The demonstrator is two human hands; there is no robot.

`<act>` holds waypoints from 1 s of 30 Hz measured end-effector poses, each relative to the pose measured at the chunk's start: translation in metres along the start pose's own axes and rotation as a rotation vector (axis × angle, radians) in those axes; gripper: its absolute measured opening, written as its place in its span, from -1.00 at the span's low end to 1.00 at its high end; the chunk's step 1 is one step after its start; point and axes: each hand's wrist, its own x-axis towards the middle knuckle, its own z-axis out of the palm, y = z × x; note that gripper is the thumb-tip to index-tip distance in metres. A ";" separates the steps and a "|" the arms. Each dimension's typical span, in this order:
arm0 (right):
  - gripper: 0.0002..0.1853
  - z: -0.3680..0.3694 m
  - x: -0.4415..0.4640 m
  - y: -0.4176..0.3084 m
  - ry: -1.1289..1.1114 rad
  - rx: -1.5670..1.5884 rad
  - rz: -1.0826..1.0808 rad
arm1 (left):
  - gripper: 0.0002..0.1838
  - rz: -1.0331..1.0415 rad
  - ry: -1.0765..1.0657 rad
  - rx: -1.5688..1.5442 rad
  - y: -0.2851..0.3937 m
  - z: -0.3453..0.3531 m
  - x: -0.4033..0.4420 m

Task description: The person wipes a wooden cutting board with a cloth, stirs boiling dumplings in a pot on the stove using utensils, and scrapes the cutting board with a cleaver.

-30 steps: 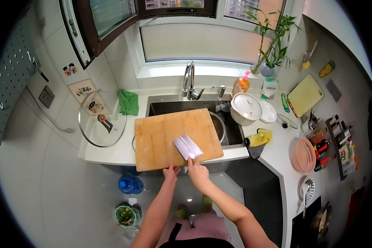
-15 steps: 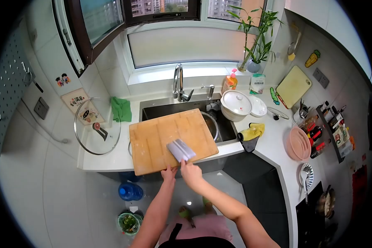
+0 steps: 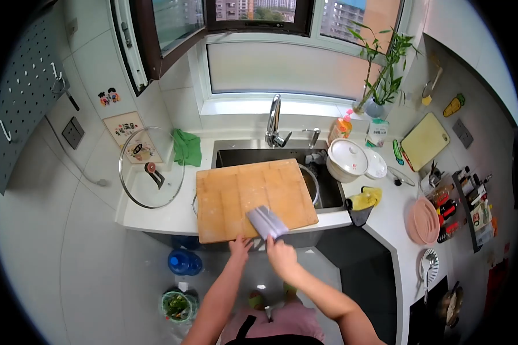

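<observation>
A wooden cutting board (image 3: pixel 236 195) lies over the left part of the sink (image 3: pixel 328 195) and the counter beside it. My right hand (image 3: pixel 282 256) is closed round the handle of a cleaver (image 3: pixel 267 222), whose broad blade is over the board's front edge, towards the right. At the front edge of the board, left of the cleaver, my left hand (image 3: pixel 241 246) grips the board; part of its fingers is hidden beneath it. Faint whitish marks show on the wood.
Behind the sink stands a faucet (image 3: pixel 274 123). A glass lid (image 3: pixel 151 167) and green cloth (image 3: pixel 186 147) are on the left. To the right are a white lidded pot (image 3: pixel 346 161), yellow cloth (image 3: pixel 364 199) and pink basket (image 3: pixel 423 221). A waste bin (image 3: pixel 178 305) stands below.
The view has shifted. The cleaver in my right hand has moved towards me, from over the board to its front edge. My left hand has stayed at the board's edge.
</observation>
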 end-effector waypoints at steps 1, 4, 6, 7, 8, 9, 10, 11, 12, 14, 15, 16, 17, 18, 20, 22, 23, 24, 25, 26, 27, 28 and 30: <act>-0.53 -0.009 -0.007 -0.006 -0.040 -0.076 -0.009 | -0.71 0.048 -0.075 -0.003 0.000 -0.011 0.012; -0.50 0.022 0.025 -0.010 0.154 0.054 -0.007 | -0.70 0.094 -0.041 -0.010 -0.013 -0.025 0.015; -0.50 0.018 0.023 -0.013 0.143 0.008 -0.012 | -0.71 0.033 -0.053 -0.027 -0.008 -0.021 0.018; -0.51 0.007 0.010 -0.015 0.050 -0.016 -0.018 | -0.71 0.040 -0.052 -0.029 -0.005 -0.020 0.017; -0.52 0.001 0.002 -0.017 -0.045 -0.042 -0.023 | -0.72 0.064 -0.031 -0.025 -0.006 -0.019 0.015; -0.53 -0.002 0.001 -0.018 -0.067 -0.063 -0.032 | -0.73 0.085 -0.012 -0.022 -0.008 -0.017 0.015; -0.53 0.002 0.007 -0.018 -0.073 -0.064 -0.034 | -0.73 0.081 -0.008 -0.023 -0.010 -0.017 0.016; -0.54 0.007 0.020 -0.018 0.014 -0.016 -0.022 | -0.75 0.095 -0.020 -0.056 -0.012 -0.015 0.018; -0.54 0.009 0.025 -0.020 0.099 0.032 -0.011 | -0.76 0.108 -0.031 -0.089 -0.016 -0.017 0.019; -0.55 0.009 0.018 -0.026 0.112 0.013 -0.005 | -0.76 0.086 -0.022 -0.070 -0.019 -0.019 0.021; -0.55 0.000 0.005 -0.030 0.019 -0.006 0.001 | -0.77 0.063 -0.015 -0.047 -0.015 -0.018 0.024; -0.55 -0.004 0.001 -0.030 -0.077 -0.029 0.008 | -0.77 0.068 -0.023 -0.051 -0.012 -0.013 0.029; -0.55 -0.003 0.003 -0.031 -0.088 -0.051 0.017 | -0.77 0.080 -0.031 -0.061 -0.015 -0.012 0.029; -0.55 0.004 0.008 -0.031 -0.100 -0.051 0.019 | -0.77 0.086 -0.034 -0.066 -0.022 -0.017 0.025; -0.59 0.022 0.031 -0.025 0.093 0.047 0.033 | -0.77 0.110 -0.046 -0.145 -0.026 -0.011 0.019; -0.59 0.017 0.023 -0.025 0.097 0.069 0.048 | -0.78 0.090 -0.029 -0.139 -0.021 -0.005 0.011; -0.59 0.008 0.007 -0.026 0.038 0.013 0.031 | -0.77 0.064 0.015 -0.140 -0.017 -0.001 0.000; -0.59 -0.001 0.000 -0.025 -0.021 -0.044 0.016 | -0.77 0.066 0.012 -0.145 -0.017 0.003 0.005; -0.56 -0.004 0.002 -0.027 -0.087 -0.049 0.050 | -0.75 0.073 0.009 -0.140 -0.021 0.004 0.006; -0.56 0.007 0.011 -0.023 -0.099 -0.048 0.045 | -0.73 0.075 0.015 -0.134 -0.027 -0.001 0.005; -0.53 0.025 0.028 -0.017 -0.054 -0.007 0.060 | -0.71 0.104 -0.096 -0.112 -0.040 -0.011 0.022; -0.49 0.033 0.042 -0.013 0.001 0.035 0.071 | -0.67 0.075 -0.060 -0.151 -0.035 -0.007 0.013; -0.48 0.021 0.056 0.001 0.036 0.068 0.022 | -0.60 -0.057 -0.115 -0.080 -0.024 -0.020 0.009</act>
